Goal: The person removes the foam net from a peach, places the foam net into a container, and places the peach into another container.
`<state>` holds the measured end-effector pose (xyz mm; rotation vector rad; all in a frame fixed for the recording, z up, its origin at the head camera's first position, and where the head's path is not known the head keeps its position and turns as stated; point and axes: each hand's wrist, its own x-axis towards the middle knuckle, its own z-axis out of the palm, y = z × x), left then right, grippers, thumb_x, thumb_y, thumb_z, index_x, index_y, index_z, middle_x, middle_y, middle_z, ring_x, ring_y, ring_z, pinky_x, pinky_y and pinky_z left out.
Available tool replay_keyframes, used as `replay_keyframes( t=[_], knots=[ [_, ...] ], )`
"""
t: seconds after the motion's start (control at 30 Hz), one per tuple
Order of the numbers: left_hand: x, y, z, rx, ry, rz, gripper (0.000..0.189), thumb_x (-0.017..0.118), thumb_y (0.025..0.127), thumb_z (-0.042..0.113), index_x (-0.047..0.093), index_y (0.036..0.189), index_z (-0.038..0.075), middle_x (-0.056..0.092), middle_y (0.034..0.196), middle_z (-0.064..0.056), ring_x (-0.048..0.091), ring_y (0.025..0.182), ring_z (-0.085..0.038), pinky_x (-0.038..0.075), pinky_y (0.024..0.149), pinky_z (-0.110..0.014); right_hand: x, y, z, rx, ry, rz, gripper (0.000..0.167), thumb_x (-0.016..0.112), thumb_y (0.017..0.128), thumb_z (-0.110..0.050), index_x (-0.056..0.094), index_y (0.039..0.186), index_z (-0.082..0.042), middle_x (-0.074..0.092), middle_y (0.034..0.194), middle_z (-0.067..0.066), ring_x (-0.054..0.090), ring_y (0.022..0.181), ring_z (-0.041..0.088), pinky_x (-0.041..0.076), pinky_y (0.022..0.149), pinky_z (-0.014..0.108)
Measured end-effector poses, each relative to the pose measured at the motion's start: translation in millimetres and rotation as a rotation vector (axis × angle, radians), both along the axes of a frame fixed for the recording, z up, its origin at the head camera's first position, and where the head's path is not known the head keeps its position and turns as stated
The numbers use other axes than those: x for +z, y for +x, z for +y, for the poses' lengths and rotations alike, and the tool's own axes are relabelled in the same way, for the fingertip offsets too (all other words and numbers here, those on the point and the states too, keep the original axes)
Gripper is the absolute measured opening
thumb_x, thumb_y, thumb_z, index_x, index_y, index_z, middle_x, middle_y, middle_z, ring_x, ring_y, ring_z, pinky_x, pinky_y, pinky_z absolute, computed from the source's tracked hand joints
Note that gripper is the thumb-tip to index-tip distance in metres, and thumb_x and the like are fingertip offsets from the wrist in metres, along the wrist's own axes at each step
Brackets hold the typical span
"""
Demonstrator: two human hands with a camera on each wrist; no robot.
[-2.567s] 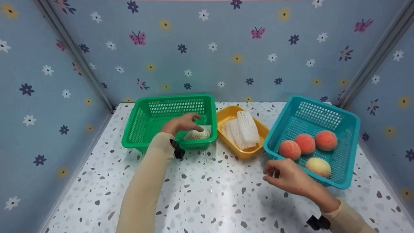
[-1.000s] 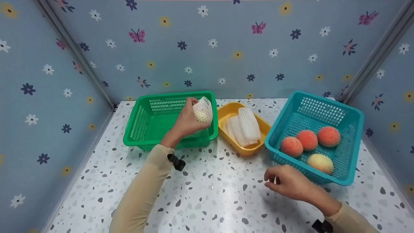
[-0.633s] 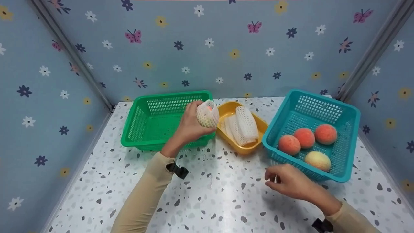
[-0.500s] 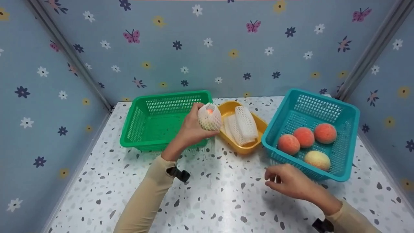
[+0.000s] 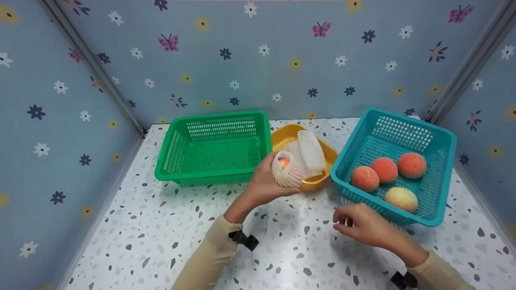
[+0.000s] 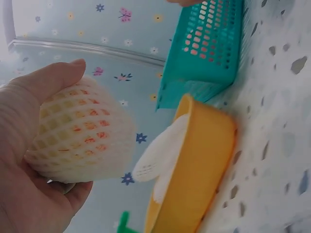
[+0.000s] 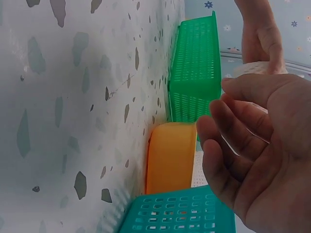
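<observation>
My left hand (image 5: 264, 183) grips a peach (image 5: 287, 171) wrapped in a white foam net sleeve. In the left wrist view the thumb and fingers curl round the netted peach (image 6: 82, 133), and its red and yellow skin shows through the mesh. It is held above the table, in front of the yellow tray (image 5: 312, 185). My right hand (image 5: 365, 225) hangs with loosely curled fingers in front of the teal basket (image 5: 437, 209), holding nothing. In the right wrist view the right hand's fingers (image 7: 228, 155) show bare.
Further white foam net sleeves (image 5: 311, 151) lie in the yellow tray. Several bare peaches (image 5: 412, 165) sit in the teal basket at right. A green basket (image 5: 213, 177) stands at left with nothing visible inside. Patterned walls (image 5: 250, 52) enclose the back and sides of the speckled table (image 5: 153, 241).
The left hand picked the netted peach up out of the green basket and carried it right and towards me, in front of the yellow tray. The right hand has barely moved.
</observation>
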<state>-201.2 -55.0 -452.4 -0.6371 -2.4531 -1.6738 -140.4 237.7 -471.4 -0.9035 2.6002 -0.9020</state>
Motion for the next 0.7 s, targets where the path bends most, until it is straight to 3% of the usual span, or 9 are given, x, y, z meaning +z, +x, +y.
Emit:
replay_keyframes(
  t=[0.1, 0.27, 0.4, 0.7],
  knots=[
    [-13.5, 4.5, 6.5, -0.005, 0.014, -0.034, 0.091, 0.096, 0.056, 0.024, 0.043, 0.129, 0.018, 0.055, 0.114, 0.007, 0.055, 0.101, -0.012, 0.051, 0.083, -0.032, -1.8, -0.2, 1.9, 0.001, -0.014, -0.005, 0.006, 0.072, 0.088, -0.018, 0.069, 0.093, -0.017, 0.062, 0.078, -0.014, 0.058, 0.069, 0.006, 0.052, 0.06, 0.026],
    [-32.7, 11.8, 13.6, 0.039, -0.024, -0.085, 0.091, 0.096, 0.055, 0.027, 0.04, 0.126, 0.02, 0.054, 0.112, 0.008, 0.054, 0.099, -0.011, 0.049, 0.084, -0.031, -5.7, 2.3, 2.9, -0.025, 0.007, -0.043, 0.007, 0.072, 0.088, -0.02, 0.069, 0.093, -0.018, 0.061, 0.078, -0.015, 0.058, 0.07, 0.007, 0.052, 0.061, 0.026],
    [-46.7, 14.3, 19.2, 0.046, -0.053, -0.089, 0.094, 0.097, 0.054, 0.029, 0.04, 0.128, 0.02, 0.054, 0.111, 0.008, 0.054, 0.098, -0.011, 0.049, 0.084, -0.031, -7.7, 5.5, 3.8, -0.033, 0.003, -0.061, 0.007, 0.072, 0.088, -0.021, 0.069, 0.093, -0.017, 0.061, 0.078, -0.014, 0.058, 0.07, 0.008, 0.052, 0.061, 0.026],
    [-66.4, 11.8, 33.1, 0.015, -0.091, -0.125, 0.09, 0.094, 0.059, 0.039, 0.045, 0.132, 0.019, 0.053, 0.114, 0.01, 0.053, 0.103, -0.009, 0.045, 0.091, -0.031, -8.1, 5.9, 3.0, -0.038, 0.009, -0.068, 0.007, 0.072, 0.089, -0.02, 0.069, 0.093, -0.015, 0.061, 0.077, -0.013, 0.056, 0.07, 0.008, 0.051, 0.06, 0.026]
  ],
)
